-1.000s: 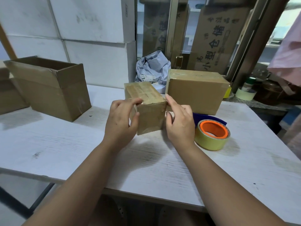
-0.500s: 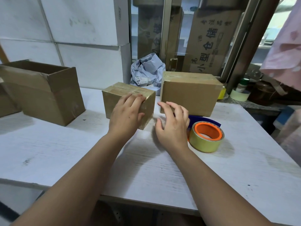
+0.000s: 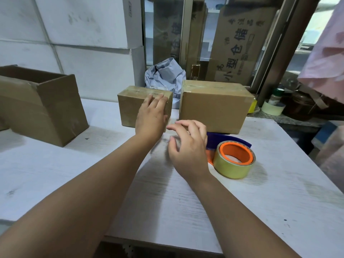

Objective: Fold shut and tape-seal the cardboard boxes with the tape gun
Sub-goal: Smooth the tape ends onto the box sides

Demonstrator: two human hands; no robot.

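Pressing flat against the near face of a small taped cardboard box (image 3: 130, 108), left hand (image 3: 151, 118) with fingers straight and together, fingertips up at the box's top edge. Grasping nothing.

Hovering over the white table (image 3: 65, 174) just right of that box, right hand (image 3: 188, 148) with fingers loosely curled and released, empty, slightly blurred.

Lying on the table just beside the right hand, tape gun (image 3: 235, 161): orange spool, yellowish roll of clear tape, dark blue part toward the back. Cannot tell whether hand and tape gun touch.

Standing behind the tape gun, close beside the small box but apart from it, larger taped cardboard box (image 3: 214, 110), flaps shut, tape along the top seam.

Sitting well apart at the left of the table, open cardboard box (image 3: 46, 112), flaps not folded.

Slumped behind the two sealed boxes, crumpled grey mailer bag (image 3: 165, 75).
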